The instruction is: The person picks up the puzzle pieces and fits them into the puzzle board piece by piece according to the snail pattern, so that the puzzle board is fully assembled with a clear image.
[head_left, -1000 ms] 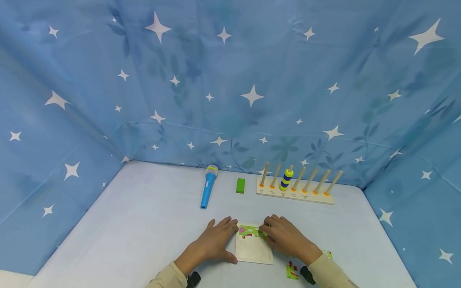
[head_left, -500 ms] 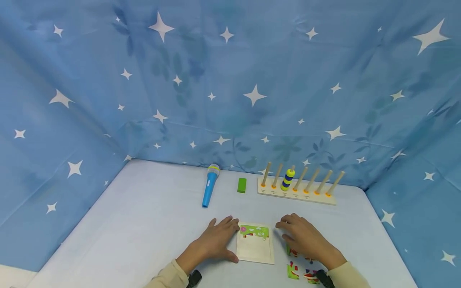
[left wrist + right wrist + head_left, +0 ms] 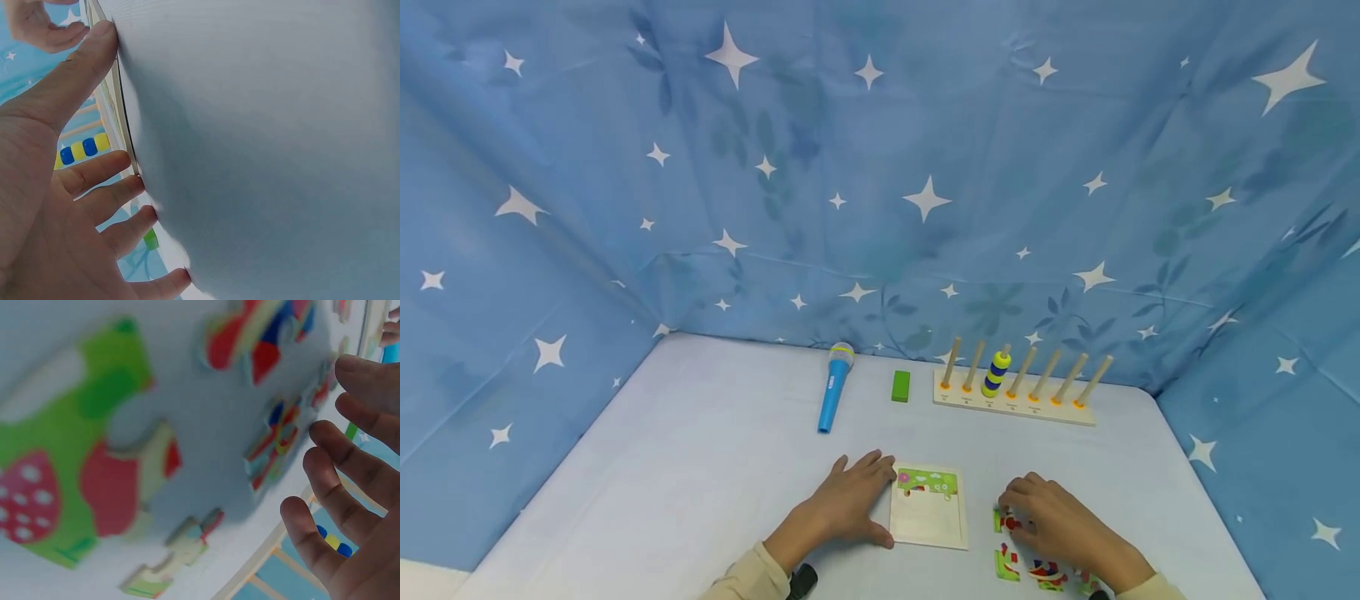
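A square wooden puzzle board [image 3: 928, 525] lies on the table, its top strip filled with green flowered pieces [image 3: 928, 481]. My left hand [image 3: 847, 500] rests against the board's left edge, fingers spread and thumb near the lower corner. The left wrist view shows those fingertips touching the table along the board's edge. To the right, my right hand [image 3: 1063, 521] hovers over loose jigsaw pieces [image 3: 1006, 564], fingertips beside a red-and-green piece [image 3: 999, 522]. In the right wrist view its fingers are loosely bent with nothing visible between them, and a strawberry-patterned piece [image 3: 112, 494] lies close to the camera.
Farther back are a blue toy microphone [image 3: 831, 392], a green block [image 3: 901, 387] and a wooden peg stand [image 3: 1015, 407] with yellow and blue rings [image 3: 997, 375] on one peg. A blue star-patterned curtain [image 3: 880, 208] encloses the white table.
My right hand has left the board's top right corner and moved right and nearer, over the loose pieces. My left hand stays at the board's left edge.
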Motion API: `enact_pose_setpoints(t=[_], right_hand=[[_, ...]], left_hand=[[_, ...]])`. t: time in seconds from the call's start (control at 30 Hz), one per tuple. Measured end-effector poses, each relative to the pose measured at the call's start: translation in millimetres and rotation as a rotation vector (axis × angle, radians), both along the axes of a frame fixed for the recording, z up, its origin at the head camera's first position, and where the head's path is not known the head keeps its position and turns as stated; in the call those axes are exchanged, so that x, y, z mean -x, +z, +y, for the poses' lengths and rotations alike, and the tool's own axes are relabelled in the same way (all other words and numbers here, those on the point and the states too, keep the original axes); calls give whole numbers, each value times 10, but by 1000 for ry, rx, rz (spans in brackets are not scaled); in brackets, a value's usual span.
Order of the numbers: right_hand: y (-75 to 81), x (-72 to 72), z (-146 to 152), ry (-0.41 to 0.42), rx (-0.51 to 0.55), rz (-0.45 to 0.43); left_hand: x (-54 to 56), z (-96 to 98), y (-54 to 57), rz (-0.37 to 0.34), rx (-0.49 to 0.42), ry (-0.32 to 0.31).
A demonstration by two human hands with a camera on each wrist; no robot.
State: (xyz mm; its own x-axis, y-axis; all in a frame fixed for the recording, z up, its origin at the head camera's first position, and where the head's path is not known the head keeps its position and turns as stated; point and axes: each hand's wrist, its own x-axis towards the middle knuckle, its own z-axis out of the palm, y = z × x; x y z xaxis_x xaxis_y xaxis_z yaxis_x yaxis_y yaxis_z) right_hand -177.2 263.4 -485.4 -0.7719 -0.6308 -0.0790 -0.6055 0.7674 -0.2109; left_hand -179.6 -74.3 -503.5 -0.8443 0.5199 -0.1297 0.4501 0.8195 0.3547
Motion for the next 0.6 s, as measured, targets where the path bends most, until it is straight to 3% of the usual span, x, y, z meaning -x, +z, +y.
enact_pose_setpoints(t=[0.47,0.6], right_hand=[[-49,-39,-64,44,-39,91],[-23,-16,-158,77,3,152]], left_hand=[[7,0,0,-1,3,-2],[7,-2,-3,-4,0,-6]])
